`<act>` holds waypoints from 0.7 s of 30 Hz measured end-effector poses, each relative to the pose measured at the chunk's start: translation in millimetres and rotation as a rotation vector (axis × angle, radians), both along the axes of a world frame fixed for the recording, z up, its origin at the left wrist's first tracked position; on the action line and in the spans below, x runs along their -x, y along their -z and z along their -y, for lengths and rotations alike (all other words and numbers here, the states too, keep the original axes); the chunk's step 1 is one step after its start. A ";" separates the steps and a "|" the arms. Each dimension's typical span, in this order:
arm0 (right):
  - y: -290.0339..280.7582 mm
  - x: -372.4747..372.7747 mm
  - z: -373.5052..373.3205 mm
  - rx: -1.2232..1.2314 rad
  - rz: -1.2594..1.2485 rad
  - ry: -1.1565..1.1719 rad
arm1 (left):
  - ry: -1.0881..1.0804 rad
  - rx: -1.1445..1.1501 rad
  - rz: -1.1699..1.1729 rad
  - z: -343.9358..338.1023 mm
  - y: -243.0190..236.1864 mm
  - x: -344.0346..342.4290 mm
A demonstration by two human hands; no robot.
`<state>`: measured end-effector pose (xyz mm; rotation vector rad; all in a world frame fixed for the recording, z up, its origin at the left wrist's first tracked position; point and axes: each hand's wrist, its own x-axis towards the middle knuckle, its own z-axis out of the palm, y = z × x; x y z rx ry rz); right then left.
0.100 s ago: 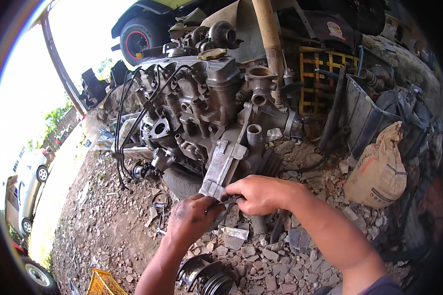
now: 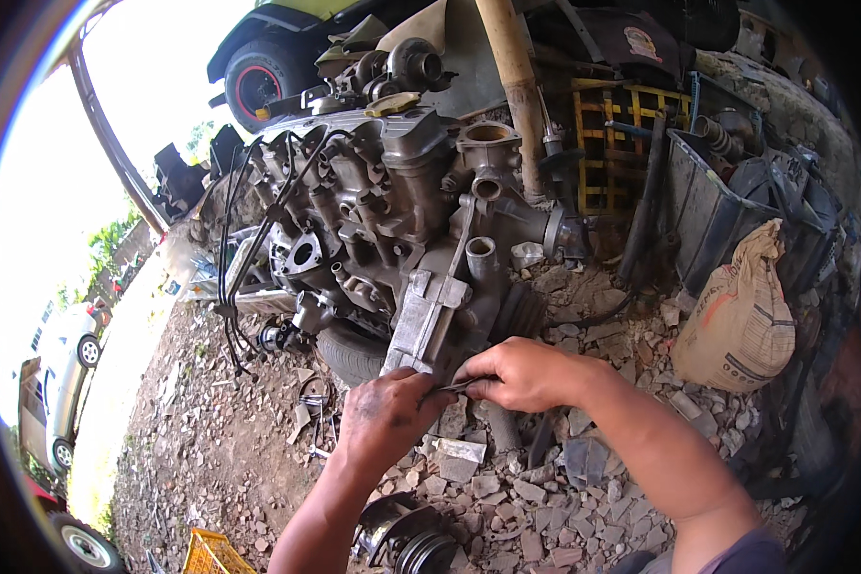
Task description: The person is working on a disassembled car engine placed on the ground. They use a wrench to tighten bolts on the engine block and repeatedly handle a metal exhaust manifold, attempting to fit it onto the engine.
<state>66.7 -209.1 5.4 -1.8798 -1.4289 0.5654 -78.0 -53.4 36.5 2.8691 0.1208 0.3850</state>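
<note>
My left hand (image 2: pixel 385 411) and my right hand (image 2: pixel 518 375) meet at the lower end of a grey cast-metal bracket (image 2: pixel 419 323) on the front of an engine (image 2: pixel 416 172). Between them runs a slim metal tool (image 2: pixel 458 386), perhaps a wrench, mostly covered by my fingers. The right fingers and thumb pinch one end of it. My left hand is closed round the other end, its fingers curled against the bracket. Whatever the tool touches behind the hands is hidden. Black cables (image 2: pixel 234 277) hang from the engine's left side.
A tire (image 2: pixel 352 356) lies under the engine. Below my hands, a pulley part (image 2: pixel 407 538) rests on the rubble. A filled paper sack (image 2: pixel 741 320) and a dark bin of parts (image 2: pixel 717 206) stand at right; a yellow crate (image 2: pixel 215 553) is at lower left.
My left hand has shifted slightly right and up, closer to the right hand. Less of the tool shows between them. The engine appears slightly farther left as the view moves.
</note>
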 end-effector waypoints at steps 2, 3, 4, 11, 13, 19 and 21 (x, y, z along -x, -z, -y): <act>12.2 -12.8 16.3 0.006 -0.119 0.015 | 0.020 0.024 -0.065 7.0 -4.0 -12.9; 20.3 -23.9 29.4 0.020 -0.182 0.038 | 0.025 -0.030 0.066 11.3 -5.9 -21.4; 28.5 -37.3 40.3 0.045 -0.185 0.067 | 0.025 -0.081 0.201 12.3 -6.8 -29.3; 147.0 -106.3 116.5 -0.290 -1.243 0.432 | -0.259 0.309 0.453 -13.6 3.4 -116.7; 166.6 -112.9 104.0 -0.459 -1.327 0.436 | -0.360 0.323 0.384 -10.6 7.9 -138.4; 150.7 -136.8 50.7 -0.685 -1.122 0.713 | -0.499 0.267 0.469 2.5 25.2 -153.8; 141.7 -143.8 34.1 -0.640 -0.804 0.732 | -0.489 0.230 0.477 -3.4 31.2 -149.4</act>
